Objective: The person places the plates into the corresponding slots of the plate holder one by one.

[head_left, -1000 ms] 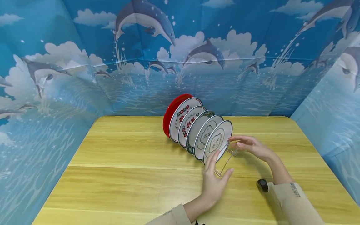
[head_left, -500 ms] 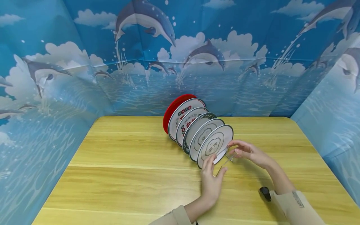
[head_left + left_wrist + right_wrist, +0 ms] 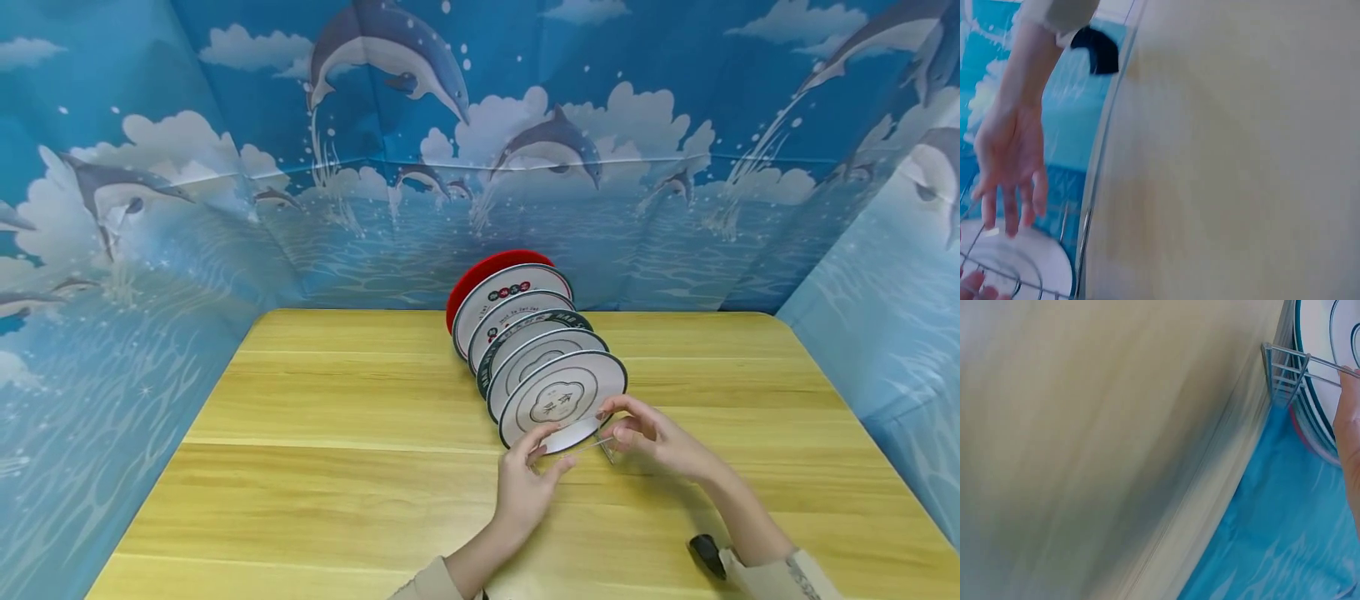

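Several round plates stand on edge in a row in a wire dish rack (image 3: 1285,369), tilted back. The nearest, a white plate (image 3: 562,400) with a dark rim, faces the person; a red plate (image 3: 495,271) is at the far end. My left hand (image 3: 525,483) grips the rack's near end at its left side, thumb and fingers about the wire. At the right corner of the same end, my right hand (image 3: 652,437) pinches the rack with bent fingers; it also appears in the left wrist view. Most of the rack is hidden behind plates and hands.
The rack stands on a wooden table (image 3: 300,500), towards its back edge. Behind and at both sides hangs a blue curtain (image 3: 360,250) printed with dolphins. A black device (image 3: 707,557) is at the right wrist.
The rack has turned with its near end swinging left and towards the person, its far end shifting right. Both hands have moved along with it, the left one farther left.
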The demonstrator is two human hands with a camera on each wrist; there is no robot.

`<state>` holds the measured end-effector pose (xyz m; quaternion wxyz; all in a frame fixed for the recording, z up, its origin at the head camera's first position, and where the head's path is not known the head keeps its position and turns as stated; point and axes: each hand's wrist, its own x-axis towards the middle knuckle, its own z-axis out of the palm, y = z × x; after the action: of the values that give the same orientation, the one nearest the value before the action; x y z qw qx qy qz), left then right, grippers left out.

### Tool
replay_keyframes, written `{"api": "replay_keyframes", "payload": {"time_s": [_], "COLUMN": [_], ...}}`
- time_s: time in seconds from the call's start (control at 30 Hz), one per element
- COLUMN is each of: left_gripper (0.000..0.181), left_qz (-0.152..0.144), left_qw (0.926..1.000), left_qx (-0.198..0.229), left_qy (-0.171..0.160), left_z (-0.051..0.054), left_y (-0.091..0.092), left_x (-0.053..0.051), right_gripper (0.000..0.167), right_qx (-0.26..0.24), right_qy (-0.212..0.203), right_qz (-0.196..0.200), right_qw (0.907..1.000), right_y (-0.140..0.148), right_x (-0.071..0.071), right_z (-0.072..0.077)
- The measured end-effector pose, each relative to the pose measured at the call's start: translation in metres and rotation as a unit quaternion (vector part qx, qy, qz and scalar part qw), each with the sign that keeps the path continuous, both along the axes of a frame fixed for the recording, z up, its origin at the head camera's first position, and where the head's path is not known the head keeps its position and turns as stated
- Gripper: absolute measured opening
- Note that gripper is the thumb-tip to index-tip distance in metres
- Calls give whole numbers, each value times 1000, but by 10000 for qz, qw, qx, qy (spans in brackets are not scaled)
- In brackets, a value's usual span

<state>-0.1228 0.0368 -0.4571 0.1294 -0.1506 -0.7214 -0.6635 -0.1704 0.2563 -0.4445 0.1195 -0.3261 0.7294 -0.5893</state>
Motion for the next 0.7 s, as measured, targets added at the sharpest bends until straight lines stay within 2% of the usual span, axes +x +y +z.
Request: {"api": "replay_keyframes", "payload": {"time_s": [0.17,0.27,0.43,0.57,0.7], "left_gripper": [37,37,35,35,34], "left_qz": [-663,-955,-1002,-960,-999], "left_qw": [9977,9950,9933,9911,9873], "left_qx": [-47,-148,-531,-923,-1212], "left_qy": [-133,-259,-232,-38,223], "left_z": [21,25,28,32,35], "left_y": [-31,-45,-63,-73,-78], "left_x": [-2,-6,-13,-19,-25], "right_gripper": [27,29,33,35,35], "right_qx": [256,435,662,886,1113], "right_qy": [104,330,419,433,671], "right_qz": [-313,-544,-931,-1208,-1345], "right_qw": [9991,9970,9926,9878,9824], "right_y": [-18,-30,-49,-60,-67], "right_x": [8,12,16,17,15], "right_z": [0,-1,-1,0,0]}}
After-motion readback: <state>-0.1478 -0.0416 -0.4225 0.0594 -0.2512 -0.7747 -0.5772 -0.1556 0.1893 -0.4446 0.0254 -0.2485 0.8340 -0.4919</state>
